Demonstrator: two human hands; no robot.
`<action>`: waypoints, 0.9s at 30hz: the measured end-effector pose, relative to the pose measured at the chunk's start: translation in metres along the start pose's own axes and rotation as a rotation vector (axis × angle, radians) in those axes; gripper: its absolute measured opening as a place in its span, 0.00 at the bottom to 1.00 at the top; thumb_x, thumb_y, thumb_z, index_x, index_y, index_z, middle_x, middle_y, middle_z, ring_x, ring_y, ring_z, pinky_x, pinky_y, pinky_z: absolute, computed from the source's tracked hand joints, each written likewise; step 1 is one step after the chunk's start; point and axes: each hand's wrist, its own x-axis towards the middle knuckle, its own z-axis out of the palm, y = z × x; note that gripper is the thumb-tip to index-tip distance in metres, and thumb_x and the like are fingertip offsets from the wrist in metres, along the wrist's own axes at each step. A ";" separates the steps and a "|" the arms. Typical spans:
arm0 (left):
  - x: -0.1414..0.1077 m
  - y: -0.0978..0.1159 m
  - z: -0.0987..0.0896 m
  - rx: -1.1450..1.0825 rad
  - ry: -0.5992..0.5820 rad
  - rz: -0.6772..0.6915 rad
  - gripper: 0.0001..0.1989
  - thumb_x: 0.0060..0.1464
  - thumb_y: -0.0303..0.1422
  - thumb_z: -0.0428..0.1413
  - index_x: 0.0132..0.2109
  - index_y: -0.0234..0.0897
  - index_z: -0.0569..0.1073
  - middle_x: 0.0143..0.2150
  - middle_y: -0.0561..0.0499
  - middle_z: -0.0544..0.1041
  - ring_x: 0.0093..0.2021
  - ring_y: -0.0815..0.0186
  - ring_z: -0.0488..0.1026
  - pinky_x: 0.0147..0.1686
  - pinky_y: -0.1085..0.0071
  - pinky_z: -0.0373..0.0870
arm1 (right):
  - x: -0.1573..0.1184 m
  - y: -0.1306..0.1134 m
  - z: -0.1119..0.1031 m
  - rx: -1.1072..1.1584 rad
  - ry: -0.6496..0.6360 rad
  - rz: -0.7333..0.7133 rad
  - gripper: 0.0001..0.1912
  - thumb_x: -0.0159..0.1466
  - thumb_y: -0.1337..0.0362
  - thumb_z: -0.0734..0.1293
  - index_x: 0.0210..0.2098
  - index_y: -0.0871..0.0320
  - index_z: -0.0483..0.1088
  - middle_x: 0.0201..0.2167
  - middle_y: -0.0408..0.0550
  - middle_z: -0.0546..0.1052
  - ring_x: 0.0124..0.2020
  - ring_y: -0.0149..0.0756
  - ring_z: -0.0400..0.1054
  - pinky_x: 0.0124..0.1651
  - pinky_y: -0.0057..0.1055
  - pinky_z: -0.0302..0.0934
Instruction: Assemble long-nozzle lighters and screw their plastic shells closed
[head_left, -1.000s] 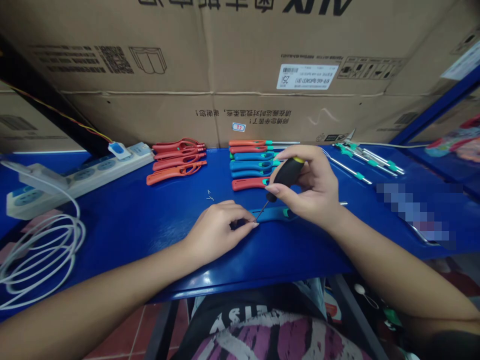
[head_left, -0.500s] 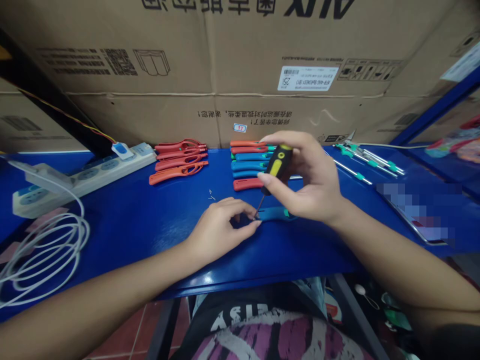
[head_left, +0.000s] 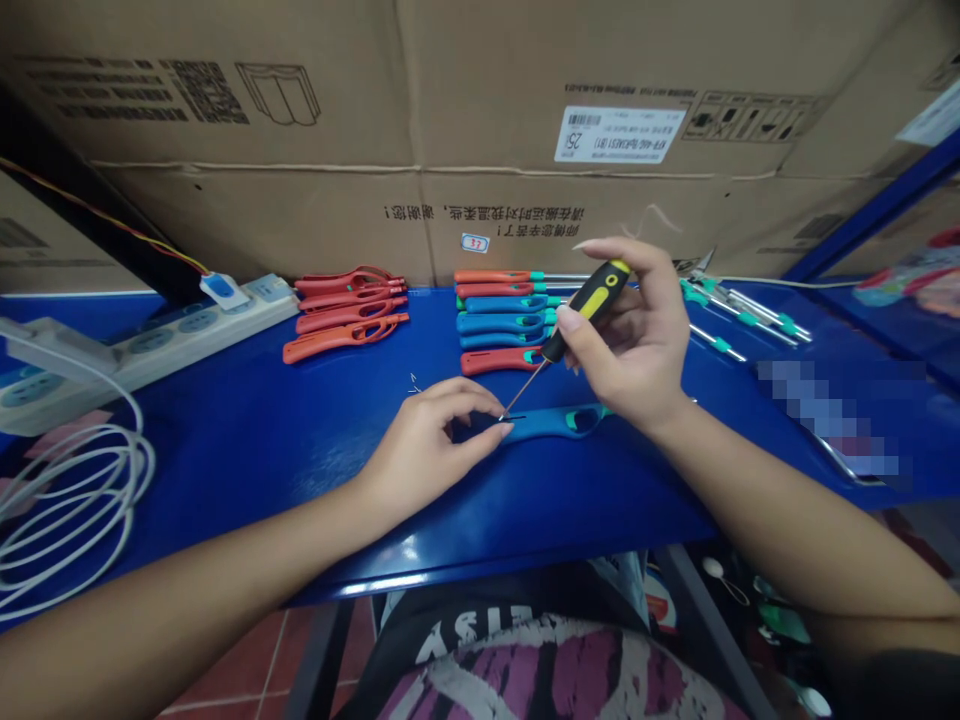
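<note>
My right hand [head_left: 637, 340] is closed around a black and yellow screwdriver [head_left: 595, 303], which slants down to the left. Its thin shaft ends at the handle end of a blue gas lighter [head_left: 555, 424] lying on the blue table. My left hand [head_left: 442, 430] pinches that same end between thumb and fingertips, right beside the screwdriver tip. What the tip touches is too small to make out. Behind the hands lie several lighters with metal rods, among them a red lighter [head_left: 499, 361] and a blue lighter [head_left: 499, 325].
Several red and orange casings [head_left: 349, 300] lie at the back left, near a white power strip [head_left: 150, 345] and a coiled white cable [head_left: 75, 510]. Metal rods with green parts [head_left: 742, 310] and a phone [head_left: 832, 420] lie right. A cardboard box [head_left: 300, 210] stands behind.
The screwdriver has tilted further, its handle moving right with my right hand. More of the blue lighter shows. My left hand keeps its pinch, and the view has shifted slightly.
</note>
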 end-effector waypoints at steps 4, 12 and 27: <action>0.000 0.000 -0.002 0.131 -0.038 0.060 0.15 0.57 0.37 0.65 0.51 0.41 0.78 0.50 0.50 0.80 0.48 0.60 0.75 0.48 0.62 0.71 | -0.003 -0.001 0.000 -0.060 -0.041 -0.035 0.24 0.69 0.55 0.67 0.62 0.47 0.60 0.46 0.49 0.76 0.39 0.39 0.78 0.31 0.30 0.77; 0.000 -0.007 0.001 0.256 -0.163 0.076 0.20 0.57 0.36 0.65 0.56 0.42 0.75 0.53 0.50 0.80 0.53 0.55 0.72 0.53 0.56 0.70 | -0.009 -0.001 0.002 -0.116 -0.059 -0.093 0.26 0.64 0.61 0.71 0.60 0.48 0.65 0.53 0.49 0.74 0.36 0.36 0.76 0.30 0.32 0.76; 0.000 -0.009 0.003 0.244 -0.171 0.099 0.16 0.59 0.33 0.63 0.54 0.41 0.76 0.51 0.49 0.81 0.51 0.55 0.73 0.53 0.55 0.70 | -0.013 0.000 0.004 -0.110 -0.071 -0.159 0.28 0.60 0.66 0.72 0.59 0.52 0.67 0.56 0.51 0.74 0.36 0.37 0.77 0.38 0.36 0.78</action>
